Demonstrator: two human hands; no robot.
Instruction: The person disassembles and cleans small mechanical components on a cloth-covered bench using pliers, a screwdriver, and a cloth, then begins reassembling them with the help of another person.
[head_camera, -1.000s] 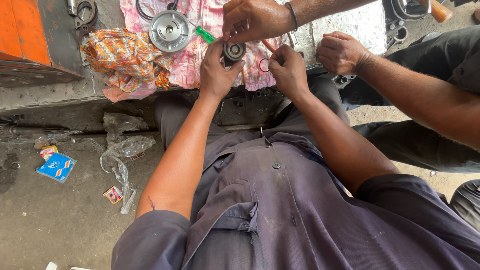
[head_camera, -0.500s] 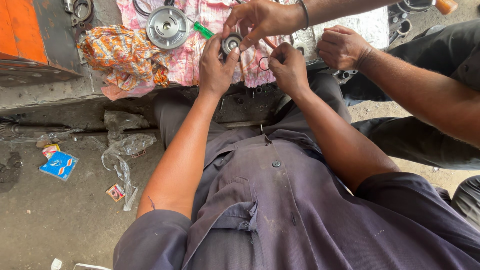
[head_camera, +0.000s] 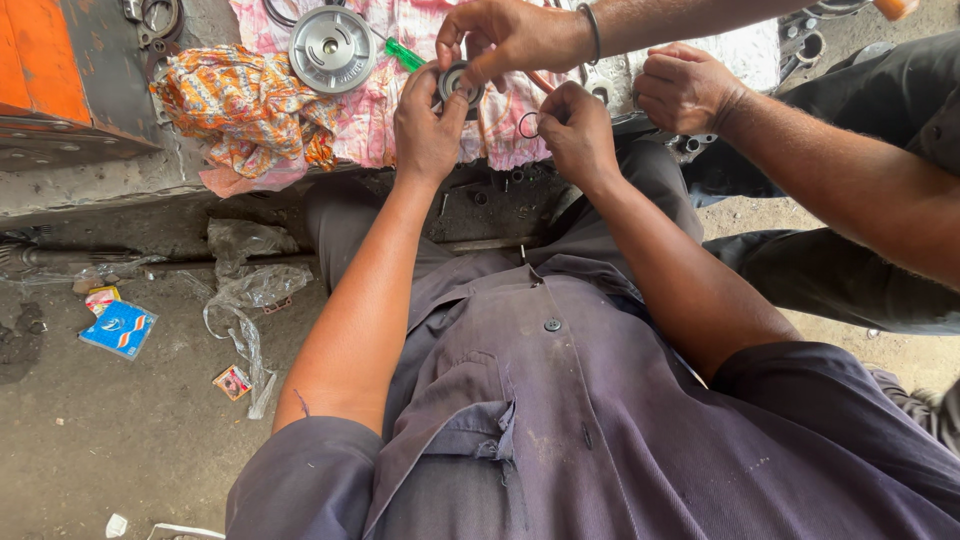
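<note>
My left hand (head_camera: 425, 125) grips a small round metal part (head_camera: 460, 84) with a dark centre and holds it up over the pink cloth (head_camera: 400, 115). A co-worker's hand (head_camera: 510, 38) with a wrist bangle reaches in from the right and pinches the same part from above. My right hand (head_camera: 578, 130) is close beside it, fingers curled around a thin wire ring (head_camera: 527, 125). The co-worker's other hand (head_camera: 685, 90) rests as a fist at the right. A green-handled tool (head_camera: 405, 54) lies just behind the part.
A large round metal disc (head_camera: 332, 48) lies on the pink cloth beside a crumpled orange patterned rag (head_camera: 245, 110). An orange metal body (head_camera: 40, 60) stands at the far left. Clear plastic wrap (head_camera: 250, 290) and a blue packet (head_camera: 118, 330) lie on the dirty floor.
The hands have stayed together around the round part, shifting only slightly. The co-worker's fingers have closed in more tightly over its top.
</note>
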